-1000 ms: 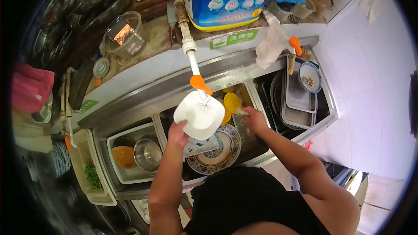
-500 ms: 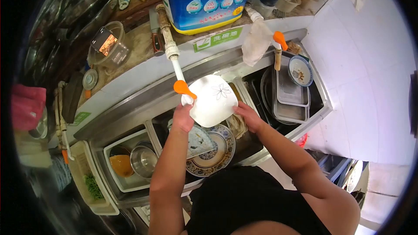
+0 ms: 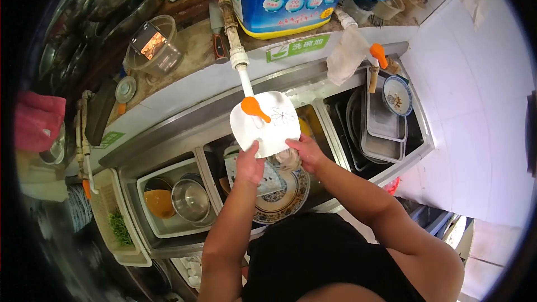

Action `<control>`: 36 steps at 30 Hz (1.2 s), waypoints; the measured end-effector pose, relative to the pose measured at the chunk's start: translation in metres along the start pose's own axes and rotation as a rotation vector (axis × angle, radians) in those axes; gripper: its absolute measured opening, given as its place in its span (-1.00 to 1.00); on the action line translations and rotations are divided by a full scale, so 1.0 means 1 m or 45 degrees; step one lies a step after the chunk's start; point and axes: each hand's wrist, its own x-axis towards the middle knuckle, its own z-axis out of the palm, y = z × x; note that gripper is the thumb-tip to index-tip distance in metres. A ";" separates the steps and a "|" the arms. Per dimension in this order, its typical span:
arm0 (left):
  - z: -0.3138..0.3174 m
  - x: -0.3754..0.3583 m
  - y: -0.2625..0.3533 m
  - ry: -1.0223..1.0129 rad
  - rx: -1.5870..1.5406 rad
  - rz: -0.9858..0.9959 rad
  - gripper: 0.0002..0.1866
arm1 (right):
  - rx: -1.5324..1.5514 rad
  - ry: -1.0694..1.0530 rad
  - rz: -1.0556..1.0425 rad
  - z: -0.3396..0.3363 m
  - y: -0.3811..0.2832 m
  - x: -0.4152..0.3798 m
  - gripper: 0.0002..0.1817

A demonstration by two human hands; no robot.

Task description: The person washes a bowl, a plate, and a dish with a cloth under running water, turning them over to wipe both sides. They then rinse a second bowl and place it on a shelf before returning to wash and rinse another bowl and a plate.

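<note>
A white plate (image 3: pixel 274 140) with a thin flower drawing is held over the middle sink basin. My left hand (image 3: pixel 250 166) grips its near left edge, thumb on top. The near right edge is pinched by my right hand (image 3: pixel 309 154). Above the plate hangs the tap's orange handle (image 3: pixel 254 107), and the white spout covers part of the plate. Below, a large blue-patterned plate (image 3: pixel 296 190) and a pale speckled dish (image 3: pixel 268 180) lie in the basin. A crumpled pale cloth (image 3: pixel 287 160) shows close to my right hand.
At left, a tub (image 3: pixel 148 182) holds a steel bowl (image 3: pixel 191 199) and an orange-brown item. Metal trays (image 3: pixel 386 142) and a patterned bowl (image 3: pixel 397 96) fill the right basin. A blue detergent jug (image 3: pixel 285 3), a knife (image 3: pixel 218 33) and a phone in a plastic container (image 3: pixel 162 59) occupy the ledge.
The white plate has moved left, from beside the tap to beneath its spout. My hands have moved with it and now sit closer together along its near side.
</note>
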 end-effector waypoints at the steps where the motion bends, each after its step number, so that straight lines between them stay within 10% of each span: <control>1: -0.001 0.003 0.005 -0.005 -0.005 -0.004 -0.55 | -0.149 0.006 -0.013 -0.003 -0.004 -0.004 -0.62; 18: -0.003 0.004 0.036 -0.287 0.493 0.183 -0.54 | 0.001 0.000 0.262 -0.003 0.012 0.017 -0.62; 23: -0.001 -0.017 -0.016 -0.093 0.820 0.754 -0.47 | 0.165 -0.005 0.393 0.005 0.030 0.032 -0.60; 27: -0.016 -0.003 0.041 -0.271 0.694 0.243 -0.45 | 0.155 -0.045 0.405 0.005 0.015 0.019 -0.60; 32: 0.004 -0.015 0.007 -0.024 0.929 0.611 -0.44 | 0.125 -0.013 0.301 0.009 0.031 0.025 -0.56; 36: -0.009 0.000 0.035 -0.231 0.689 0.112 -0.45 | 0.068 -0.081 0.378 -0.003 0.014 0.009 -0.57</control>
